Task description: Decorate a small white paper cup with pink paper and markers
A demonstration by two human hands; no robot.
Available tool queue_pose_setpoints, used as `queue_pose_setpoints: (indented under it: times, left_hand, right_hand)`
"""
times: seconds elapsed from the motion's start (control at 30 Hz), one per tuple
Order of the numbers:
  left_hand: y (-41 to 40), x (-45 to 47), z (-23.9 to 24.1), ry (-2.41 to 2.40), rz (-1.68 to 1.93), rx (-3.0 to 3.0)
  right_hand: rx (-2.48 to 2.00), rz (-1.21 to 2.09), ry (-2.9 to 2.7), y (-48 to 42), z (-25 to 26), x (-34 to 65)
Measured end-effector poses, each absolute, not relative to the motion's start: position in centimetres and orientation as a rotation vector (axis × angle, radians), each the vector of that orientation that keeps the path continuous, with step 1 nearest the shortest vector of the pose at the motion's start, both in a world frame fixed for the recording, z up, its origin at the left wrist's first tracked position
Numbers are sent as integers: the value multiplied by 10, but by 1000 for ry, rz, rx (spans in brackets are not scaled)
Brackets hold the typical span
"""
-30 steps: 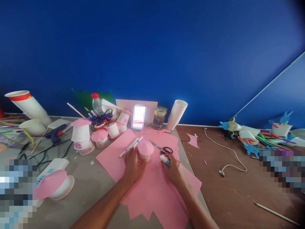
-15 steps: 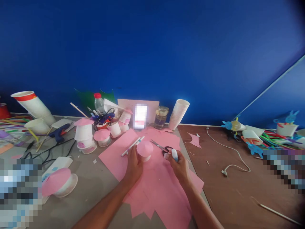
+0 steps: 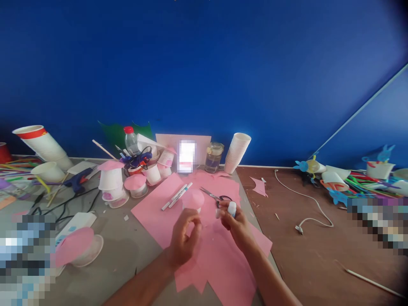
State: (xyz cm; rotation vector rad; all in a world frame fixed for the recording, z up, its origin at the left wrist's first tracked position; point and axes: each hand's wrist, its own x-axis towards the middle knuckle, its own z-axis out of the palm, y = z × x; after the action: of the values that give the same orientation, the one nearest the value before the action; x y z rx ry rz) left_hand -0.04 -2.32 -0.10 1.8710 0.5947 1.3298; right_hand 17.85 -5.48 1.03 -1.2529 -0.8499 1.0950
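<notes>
My right hand [image 3: 235, 224] is closed around a small white glue stick [image 3: 232, 208], held upright over the pink paper sheets [image 3: 219, 250]. My left hand [image 3: 184, 238] hovers just left of it, fingers curled in a loose pinch; whether anything is between them I cannot make out. A white cup topped with a pink paper disc [image 3: 193, 199] stands on the paper just beyond my left hand, apart from it. Black-handled scissors [image 3: 216, 196] lie behind the glue stick. Two white markers [image 3: 176, 196] lie left of the cup.
Several cups with pink tops [image 3: 110, 185] cluster at the left, one larger [image 3: 79, 248] nearer. A glue gun [image 3: 78, 178], a water bottle [image 3: 130, 140], a glass jar [image 3: 213, 156] and a stack of white cups [image 3: 236, 152] stand behind. A white cable [image 3: 307, 212] and coloured crafts [image 3: 338, 182] lie right.
My left hand has let go of the pink-topped cup and drawn back toward me. My right hand has lifted the glue stick upright and moved it nearer my left hand.
</notes>
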Motion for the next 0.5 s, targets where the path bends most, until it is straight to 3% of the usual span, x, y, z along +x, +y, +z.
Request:
queue_pose_setpoints:
  times: [0.2,0.5]
  left_hand:
    - [-32,9,-11,549,899,1807]
    - [-28,4,-9,660,873,2021]
  right_hand:
    - [-1027,1367,-909,-57,7,169]
    - [-902,1588,-902,-57,-1,170]
